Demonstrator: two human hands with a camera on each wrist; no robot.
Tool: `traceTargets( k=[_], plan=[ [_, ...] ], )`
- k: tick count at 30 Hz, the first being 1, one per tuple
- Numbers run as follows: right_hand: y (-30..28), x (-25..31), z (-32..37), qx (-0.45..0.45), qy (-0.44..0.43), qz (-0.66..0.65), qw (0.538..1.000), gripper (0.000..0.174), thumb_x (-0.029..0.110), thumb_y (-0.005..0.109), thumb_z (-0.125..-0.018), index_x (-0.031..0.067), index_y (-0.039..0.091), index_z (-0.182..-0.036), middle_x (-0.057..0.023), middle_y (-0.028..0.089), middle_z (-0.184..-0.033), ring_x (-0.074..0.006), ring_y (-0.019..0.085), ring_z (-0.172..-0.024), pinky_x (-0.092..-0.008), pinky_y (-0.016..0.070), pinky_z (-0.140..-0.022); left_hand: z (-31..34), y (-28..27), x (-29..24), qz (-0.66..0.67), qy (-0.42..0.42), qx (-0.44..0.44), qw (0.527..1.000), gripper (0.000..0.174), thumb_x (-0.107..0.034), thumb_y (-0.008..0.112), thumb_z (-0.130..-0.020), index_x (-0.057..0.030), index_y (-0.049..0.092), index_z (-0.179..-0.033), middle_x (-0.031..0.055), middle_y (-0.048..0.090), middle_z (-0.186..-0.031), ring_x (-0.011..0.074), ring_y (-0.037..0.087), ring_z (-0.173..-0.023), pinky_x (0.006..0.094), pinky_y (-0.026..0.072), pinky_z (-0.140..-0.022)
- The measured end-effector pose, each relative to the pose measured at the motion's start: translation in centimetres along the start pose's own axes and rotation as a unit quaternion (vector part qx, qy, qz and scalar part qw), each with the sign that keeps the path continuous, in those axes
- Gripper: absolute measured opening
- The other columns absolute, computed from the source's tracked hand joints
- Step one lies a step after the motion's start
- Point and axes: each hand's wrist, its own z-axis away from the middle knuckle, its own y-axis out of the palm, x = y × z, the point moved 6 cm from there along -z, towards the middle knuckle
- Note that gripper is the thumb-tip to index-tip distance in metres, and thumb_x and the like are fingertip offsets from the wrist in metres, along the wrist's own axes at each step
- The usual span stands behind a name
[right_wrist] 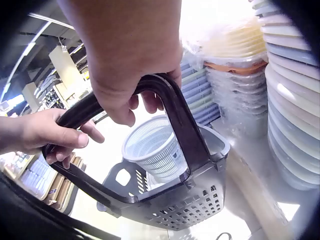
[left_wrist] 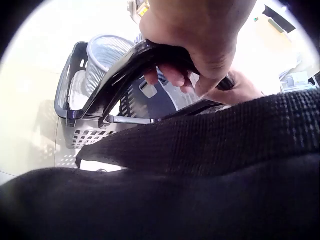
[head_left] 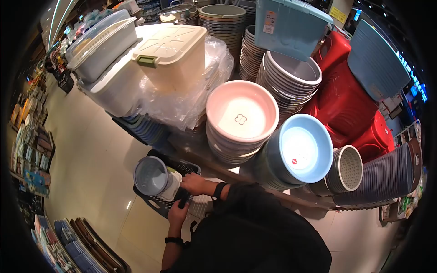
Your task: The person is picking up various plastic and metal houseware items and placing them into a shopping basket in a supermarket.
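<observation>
- My right hand [right_wrist: 135, 55] has its fingers curled under the black handle [right_wrist: 187, 125] of a shopping basket, closed round the bar.
- My left hand [right_wrist: 52, 137] grips the same handle toward the left of the right wrist view, thumb over the bar and fingers bent beneath it.
- The shopping basket [right_wrist: 195, 200], dark with perforated walls, sits left of and below the centre of the head view.
- In it stands a pale grey-blue slotted bin [right_wrist: 160, 147], open at the top.
- Just beside the bin is a white-and-green item [head_left: 173, 182], partly covered by the bin and my hand; I can't make out what it is.
- On the display, a cream lidded storage box [head_left: 170, 54] with a green latch takes the upper left, above clear plastic wrap [head_left: 180, 109].
- A pink basin [head_left: 241, 109] with a clover outline tops a stack at centre; a light blue basin [head_left: 307, 148] with a small red mark tops another to its right.
- Black fabric [left_wrist: 200, 145] hides the lower part of the left wrist view.
- Dark round borders cut off the edges, and glare washes out the wrist views.
- Pale, shiny tiled floor [head_left: 86, 136] runs down the left; goods on shelves [head_left: 32, 150] at the far left are too small to tell apart.
</observation>
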Motion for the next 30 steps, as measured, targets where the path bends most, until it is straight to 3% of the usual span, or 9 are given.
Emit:
traceTargets(
  k=[5,7,10,15,17,21,25,28,30],
  plan=[
    [-0.4,-0.1,-1.8,0.009,0.002,-0.02,1.0,0.019,0.017,0.067,-0.067,0.0102,0.06,-0.084,-0.0079,0.06,-0.09,-0.0278,0.06,-0.088,-0.0399,0.0471,-0.075,-1.3,-1.5,0.3,0.005,0.01,-0.033,0.999,0.051,-0.046,0.07,-0.078,-0.0099,0.066,-0.113,0.0175,0.071,-0.092,0.0346,0.068,-0.088,0.0432,0.0522,-0.078],
    [0.6,-0.6,-2.5,0.001,-0.001,-0.023,1.0,0.021,0.017,0.068,-0.067,0.0104,0.06,-0.085,-0.0079,0.06,-0.09,-0.028,0.059,-0.089,-0.0408,0.0468,-0.075,-1.4,-2.1,-0.5,0.018,-0.003,0.006,1.0,0.05,-0.043,0.072,-0.079,-0.0073,0.065,-0.112,0.0144,0.07,-0.084,0.0293,0.069,-0.078,0.0397,0.0527,-0.074],
    [0.5,-0.5,-2.7,-0.022,-0.011,-0.017,1.0,0.026,0.019,0.068,-0.068,0.0109,0.06,-0.091,-0.0086,0.06,-0.092,-0.0293,0.059,-0.092,-0.0422,0.0465,-0.076,-2.3,-1.8,0.3,0.105,-0.042,0.094,0.989,0.056,-0.04,0.074,-0.08,-0.0071,0.06,-0.122,0.0117,0.069,-0.088,0.0229,0.067,-0.07,0.0365,0.0524,-0.07],
    [-5.5,-1.3,-0.3,-0.043,-0.006,-0.093,0.995,0.036,0.026,0.069,-0.076,0.0117,0.062,-0.109,-0.0122,0.061,-0.101,-0.0324,0.06,-0.1,-0.0441,0.0468,-0.083,-6.3,-2.7,-0.7,0.233,0.059,0.128,0.962,0.064,-0.032,0.071,-0.087,-0.0008,0.046,-0.137,0.0109,0.064,-0.11,0.0172,0.063,-0.094,0.0324,0.0495,-0.084],
    [-9.4,-3.7,1.3,0.031,0.128,-0.221,0.966,0.042,0.033,0.068,-0.082,0.0111,0.061,-0.118,-0.0139,0.063,-0.108,-0.0314,0.061,-0.105,-0.0441,0.047,-0.087,-7.7,-5.1,-4.5,0.289,0.103,0.118,0.944,0.057,-0.028,0.066,-0.091,0.0016,0.047,-0.136,0.0106,0.063,-0.112,0.0167,0.059,-0.104,0.0307,0.0462,-0.092],
    [-21.6,-8.5,7.0,-0.158,0.244,-0.19,0.938,0.04,0.034,0.064,-0.087,0.0047,0.061,-0.114,-0.0157,0.065,-0.105,-0.0322,0.063,-0.1,-0.0412,0.05,-0.085,-10.1,-7.4,-14.0,0.319,0.205,0.14,0.915,0.051,-0.023,0.062,-0.095,0.0022,0.046,-0.137,0.0111,0.061,-0.119,0.0149,0.058,-0.105,0.0289,0.0453,-0.094],
    [-28.6,-13.9,13.9,-0.3,0.364,-0.113,0.875,0.039,0.033,0.063,-0.089,0.0032,0.062,-0.114,-0.0164,0.066,-0.107,-0.0309,0.065,-0.1,-0.0389,0.0503,-0.086,-12.8,-6.3,-21.8,0.343,0.263,0.165,0.886,0.053,-0.024,0.062,-0.095,0.0037,0.045,-0.137,0.0123,0.06,-0.123,0.0147,0.058,-0.106,0.0287,0.0461,-0.093],
    [-32.1,-17.9,17.9,-0.317,0.446,-0.04,0.836,0.041,0.032,0.064,-0.087,0.0027,0.062,-0.115,-0.0172,0.066,-0.11,-0.0326,0.064,-0.101,-0.0404,0.0498,-0.088,-13.2,-4.9,-27.3,0.357,0.246,0.202,0.878,0.052,-0.03,0.057,-0.098,-0.001,0.045,-0.139,0.0112,0.057,-0.129,0.015,0.056,-0.11,0.0265,0.0475,-0.085],
    [-33.4,-21.2,19.9,-0.297,0.494,0.033,0.816,0.044,0.032,0.064,-0.086,0.0042,0.06,-0.119,-0.0172,0.065,-0.114,-0.0333,0.061,-0.107,-0.042,0.0484,-0.09,-14.8,-3.3,-29.3,0.339,0.248,0.147,0.896,0.058,-0.033,0.058,-0.097,0.0007,0.042,-0.141,0.0093,0.056,-0.13,0.0136,0.055,-0.109,0.0262,0.046,-0.084]
  ],
)
